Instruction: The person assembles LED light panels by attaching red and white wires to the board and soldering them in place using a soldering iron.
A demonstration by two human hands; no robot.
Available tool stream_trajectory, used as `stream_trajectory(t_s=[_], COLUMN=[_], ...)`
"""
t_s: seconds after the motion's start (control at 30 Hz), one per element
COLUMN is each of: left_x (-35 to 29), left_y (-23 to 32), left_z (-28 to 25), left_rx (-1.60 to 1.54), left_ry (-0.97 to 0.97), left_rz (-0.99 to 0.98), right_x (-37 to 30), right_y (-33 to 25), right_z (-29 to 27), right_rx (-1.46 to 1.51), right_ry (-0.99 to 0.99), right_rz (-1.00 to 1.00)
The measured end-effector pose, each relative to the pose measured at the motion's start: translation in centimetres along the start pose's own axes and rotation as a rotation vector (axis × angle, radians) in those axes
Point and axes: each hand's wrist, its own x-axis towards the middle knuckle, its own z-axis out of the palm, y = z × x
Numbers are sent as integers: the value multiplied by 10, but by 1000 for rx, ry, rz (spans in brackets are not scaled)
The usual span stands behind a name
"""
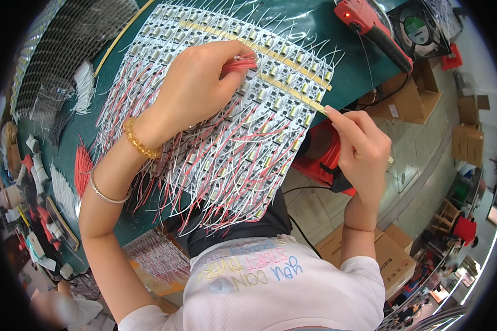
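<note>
While the circuit-board panel (275, 101), toward twelve o'clock on the tabletop (345, 83), bore red and white wires (248, 165) below, its upper rows showed mostly white, so red wiring seemed partly done. At eleven o'clock, the left hand (201, 80) curled around a red bundle (240, 63); near three, the right hand (364, 140) pinched a yellow strip's (298, 95) end, wrist raised.

Left fingers (234, 48) around red wires (240, 64) over a circuit-board panel (284, 106), right fingers (341, 118) at a yellow strip (299, 96).
</note>
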Motion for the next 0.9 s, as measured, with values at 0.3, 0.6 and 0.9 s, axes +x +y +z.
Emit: stream_trajectory(t_s=[0.3, 0.6, 0.9], left_x=[6, 9, 9], left_y=[-1, 0, -5], left_z=[-2, -2, -3], left_rx=[-50, -82, -41], left_ry=[61, 86, 61], left_rz=[-146, -188, -141], right_x=[7, 13, 10], right_y=[-1, -3, -5], right_z=[6, 18, 14], right_rx=[17, 88, -99], right_ry=[-19, 36, 38], right_rz=[-38, -45, -127])
